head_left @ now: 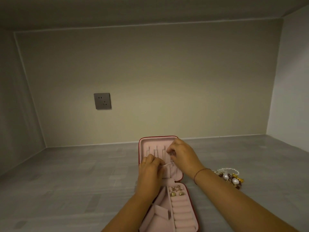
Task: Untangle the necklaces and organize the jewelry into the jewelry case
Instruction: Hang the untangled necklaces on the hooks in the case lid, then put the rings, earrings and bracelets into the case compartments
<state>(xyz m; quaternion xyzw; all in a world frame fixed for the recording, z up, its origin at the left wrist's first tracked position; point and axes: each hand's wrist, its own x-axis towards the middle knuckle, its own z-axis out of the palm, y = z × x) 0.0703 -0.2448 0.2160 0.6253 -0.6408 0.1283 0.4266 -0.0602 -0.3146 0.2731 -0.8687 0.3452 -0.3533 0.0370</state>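
Your view is dim and yellowish, brightest on the back wall [150,89] at centre. Corners darken, edges bow from wide-angle distortion, and fine detail is soft.

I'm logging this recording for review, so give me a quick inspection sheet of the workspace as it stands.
Surface: grey wood-grain tabletop.
Job's things: open pink-lined jewelry case; thin chains hang in its lid; gold earrings above the ring rolls; pearl jewelry pile on the table, right of case.
Clutter: nothing seen.
Hands: left hand and right hand both at the lid, pinching at its pocket.
Cables: nothing seen.
Surroundings: beige wall, wall socket.
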